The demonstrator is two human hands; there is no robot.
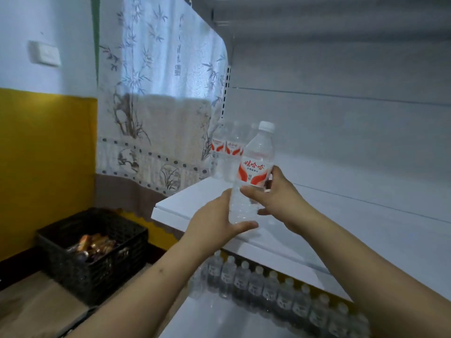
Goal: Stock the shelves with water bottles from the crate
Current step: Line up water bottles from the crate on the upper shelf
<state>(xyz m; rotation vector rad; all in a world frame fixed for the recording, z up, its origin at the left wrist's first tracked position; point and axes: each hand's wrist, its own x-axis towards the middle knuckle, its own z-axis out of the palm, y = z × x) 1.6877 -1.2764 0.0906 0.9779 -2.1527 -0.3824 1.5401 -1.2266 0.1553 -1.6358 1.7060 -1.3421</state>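
Water bottle upright above white shelf, gripped low by left hand, at label by right hand.

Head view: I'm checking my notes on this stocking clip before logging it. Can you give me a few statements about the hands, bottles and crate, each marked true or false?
1. Both hands hold one water bottle. True: the left hand grips its lower part, the right hand its label area.
2. The held bottle has a blue cap. False: the cap is white.
3. The middle shelf holds no bottles. False: a few bottles at the back left corner stand there.
4. A row of bottles stands on the shelf below. True.
5. The black crate sits on the shelf. False: it sits on the floor at left.
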